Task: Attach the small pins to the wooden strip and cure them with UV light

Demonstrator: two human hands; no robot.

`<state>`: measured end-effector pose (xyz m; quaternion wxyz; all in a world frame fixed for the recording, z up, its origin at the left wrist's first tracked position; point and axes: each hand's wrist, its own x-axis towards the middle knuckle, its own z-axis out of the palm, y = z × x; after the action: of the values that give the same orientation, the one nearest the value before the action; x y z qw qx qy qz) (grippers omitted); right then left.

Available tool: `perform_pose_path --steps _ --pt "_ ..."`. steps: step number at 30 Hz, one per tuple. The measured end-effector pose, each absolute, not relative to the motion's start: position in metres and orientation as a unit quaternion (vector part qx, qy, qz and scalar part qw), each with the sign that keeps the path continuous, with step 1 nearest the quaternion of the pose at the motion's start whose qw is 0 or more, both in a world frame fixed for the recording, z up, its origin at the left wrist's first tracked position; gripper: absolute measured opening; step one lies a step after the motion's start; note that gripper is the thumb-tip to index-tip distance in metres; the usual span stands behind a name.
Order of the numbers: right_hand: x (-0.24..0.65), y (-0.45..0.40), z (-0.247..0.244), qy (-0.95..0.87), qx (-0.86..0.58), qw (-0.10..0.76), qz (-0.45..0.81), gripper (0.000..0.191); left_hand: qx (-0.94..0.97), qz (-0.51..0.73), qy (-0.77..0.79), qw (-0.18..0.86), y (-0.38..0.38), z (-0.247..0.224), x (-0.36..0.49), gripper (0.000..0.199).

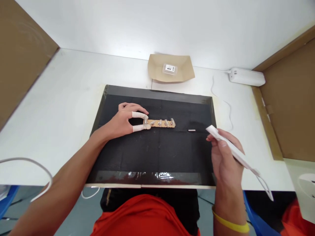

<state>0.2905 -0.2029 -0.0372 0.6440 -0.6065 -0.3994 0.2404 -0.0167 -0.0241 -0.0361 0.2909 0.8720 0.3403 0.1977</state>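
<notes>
My left hand (124, 120), with white finger cots on thumb and index finger, pinches the left end of a narrow tan strip (156, 123). Several shiny, pale pieces stand or lean along that strip; I cannot make out their kind. It rests on a black ribbed mat (157, 152). My right hand (226, 157) is wrapped round a slim white corded pen-like tool (231, 146), its tip pointing up and left over the mat's right edge. Between the strip and this tool lies a small shiny metal rod (192, 130).
A brown paper tray (155, 72) behind the mat holds a small clear labelled box (169, 69). At the back right sits a white power block (246, 77) with a thin cable. Cardboard panels (294, 105) stand on both sides. Another white cable (27, 159) loops at the left.
</notes>
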Motion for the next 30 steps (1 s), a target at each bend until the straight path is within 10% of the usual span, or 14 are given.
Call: perform_pose_path --steps 7,18,30 --pt "0.296 -0.205 -0.035 -0.331 -0.615 0.686 0.207 0.026 0.865 0.205 0.349 0.298 -0.027 -0.025 -0.029 0.07" --pt "0.308 -0.219 -0.042 -0.395 -0.628 0.662 0.105 0.036 0.904 0.277 0.306 0.114 -0.054 0.008 0.017 0.026" --pt "0.332 -0.192 -0.027 -0.732 -0.634 0.225 -0.109 0.042 0.958 0.231 0.025 0.17 -0.143 -0.039 0.085 0.025"
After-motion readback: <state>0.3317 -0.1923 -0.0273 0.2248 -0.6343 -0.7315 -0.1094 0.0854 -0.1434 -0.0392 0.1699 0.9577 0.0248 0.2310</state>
